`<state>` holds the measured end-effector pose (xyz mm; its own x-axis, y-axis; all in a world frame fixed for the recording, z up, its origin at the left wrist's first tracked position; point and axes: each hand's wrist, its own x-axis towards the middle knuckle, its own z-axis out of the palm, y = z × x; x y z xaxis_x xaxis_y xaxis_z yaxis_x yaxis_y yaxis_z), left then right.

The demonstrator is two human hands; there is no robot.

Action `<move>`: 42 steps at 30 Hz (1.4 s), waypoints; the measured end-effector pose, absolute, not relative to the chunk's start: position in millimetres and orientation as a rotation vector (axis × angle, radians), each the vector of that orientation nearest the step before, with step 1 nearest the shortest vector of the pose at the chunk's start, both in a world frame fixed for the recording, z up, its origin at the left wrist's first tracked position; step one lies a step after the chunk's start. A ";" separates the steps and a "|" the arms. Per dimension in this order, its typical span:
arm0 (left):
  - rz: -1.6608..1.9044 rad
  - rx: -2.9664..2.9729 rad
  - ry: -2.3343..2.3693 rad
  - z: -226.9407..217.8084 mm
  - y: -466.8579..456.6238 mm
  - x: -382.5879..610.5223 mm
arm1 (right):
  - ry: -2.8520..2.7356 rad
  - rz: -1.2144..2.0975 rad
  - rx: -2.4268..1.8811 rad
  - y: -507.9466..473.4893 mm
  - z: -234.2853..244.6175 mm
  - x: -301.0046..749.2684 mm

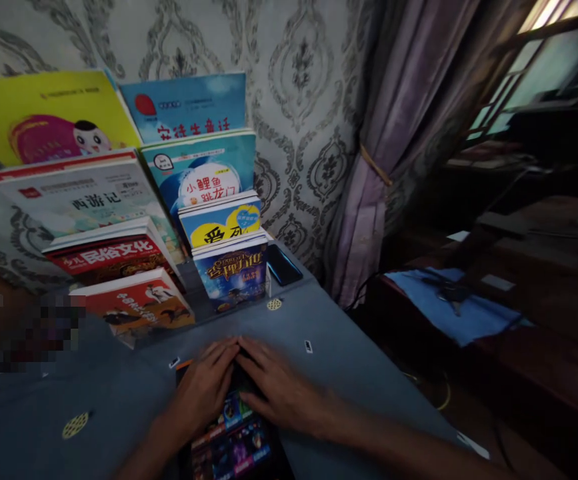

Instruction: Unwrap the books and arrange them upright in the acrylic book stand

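A dark book with a colourful cover (231, 443) lies flat on the blue-grey tablecloth (119, 393) near me. My left hand (203, 387) rests on its upper left part, fingers stretched flat. My right hand (273, 387) lies on its upper right part, fingers spread, fingertips meeting those of the left hand. Behind the hands stands a tiered display rack with several children's books: a dark fantasy-cover book (233, 273) in front on the right, a red-and-white book (136, 303) in front on the left.
A dark phone (283, 265) lies beside the rack on the right. Patterned wallpaper and a tied purple curtain (369, 200) stand behind. To the right, past the table edge, is dark wooden furniture with a blue cloth (456, 307). Small paper scraps (309, 346) lie on the cloth.
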<state>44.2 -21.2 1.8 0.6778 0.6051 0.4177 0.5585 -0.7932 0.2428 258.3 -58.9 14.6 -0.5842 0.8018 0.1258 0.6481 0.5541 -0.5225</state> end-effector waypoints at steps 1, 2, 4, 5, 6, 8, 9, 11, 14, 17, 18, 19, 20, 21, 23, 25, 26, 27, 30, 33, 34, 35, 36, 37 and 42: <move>0.759 2.801 0.976 0.6 -21.3 44.3 | -2.441 0.608 -1.190 -59.7 15.7 257.9; 0.767 2.806 0.987 -0.3 -21.3 44.4 | -2.440 0.602 -1.196 -60.4 16.9 257.5; 0.773 2.808 1.008 -0.7 -21.0 45.0 | -2.449 0.593 -1.200 -61.2 20.1 256.8; 0.772 2.812 1.007 -0.1 -20.8 45.5 | -2.456 0.594 -1.197 -61.3 22.1 256.7; 0.769 2.822 0.999 0.8 -20.6 46.0 | -2.465 0.600 -1.197 -61.4 24.0 256.7; 0.765 2.848 0.989 3.0 -20.4 46.8 | -2.492 0.620 -1.204 -61.4 27.3 256.9; 0.767 2.863 0.990 3.8 -20.4 47.1 | -2.508 0.629 -1.210 -61.4 28.0 256.8; 0.774 2.887 0.990 3.8 -19.8 47.0 | -2.529 0.622 -1.216 -61.1 26.9 256.3; 0.781 2.896 0.987 0.0 -16.2 45.3 | -2.503 0.561 -1.191 -58.5 19.9 254.2; 0.767 2.904 1.006 -4.6 -8.4 42.8 | -2.464 0.493 -1.166 -52.0 12.7 251.5; 0.763 2.907 1.014 -5.3 -5.2 42.1 | -2.463 0.480 -1.163 -49.0 11.3 250.7; 0.762 2.909 1.016 -5.6 -1.7 41.5 | -2.468 0.471 -1.159 -45.5 10.7 250.1; 0.765 2.908 1.017 -5.3 1.7 41.1 | -2.474 0.464 -1.157 -41.9 10.6 249.6; 0.769 2.906 1.014 -4.6 5.0 40.9 | -2.475 0.457 -1.156 -38.2 11.0 249.3; 0.772 2.894 1.013 -2.4 11.0 40.8 | -2.467 0.441 -1.155 -31.2 12.7 249.2; 0.770 2.870 1.024 -0.3 15.3 40.9 | -2.456 0.432 -1.150 -25.8 15.2 249.5; 0.769 2.857 1.032 0.5 16.7 41.0 | -2.453 0.436 -1.145 -23.9 16.6 249.7; 0.767 2.847 1.035 1.0 17.6 40.9 | -2.451 0.446 -1.142 -22.8 18.2 250.0; 0.748 2.847 1.029 1.1 18.2 40.0 | -2.453 0.489 -1.154 -23.9 23.1 251.8; 0.733 2.859 1.019 0.7 18.0 38.4 | -2.474 0.524 -1.179 -29.7 24.8 255.2; 0.730 2.862 1.010 0.7 18.2 37.8 | -2.483 0.530 -1.176 -32.0 24.0 256.6; 0.727 2.870 0.994 0.8 18.5 37.3 | -2.489 0.533 -1.169 -34.2 22.6 258.0; 0.720 2.880 0.977 0.9 18.9 36.8 | -2.491 0.534 -1.160 -36.2 20.8 259.2; 0.711 2.893 0.962 1.0 19.3 36.5 | -2.489 0.533 -1.152 -37.9 18.7 260.1; 0.676 2.899 0.954 1.4 20.3 37.9 | -2.460 0.503 -1.150 -40.3 12.3 260.7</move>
<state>37.9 20.3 1.4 0.7201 0.5695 0.3964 0.5629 -0.8135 0.1463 260.7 -40.3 12.3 -0.5943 0.7829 0.1843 0.6477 0.6017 -0.4674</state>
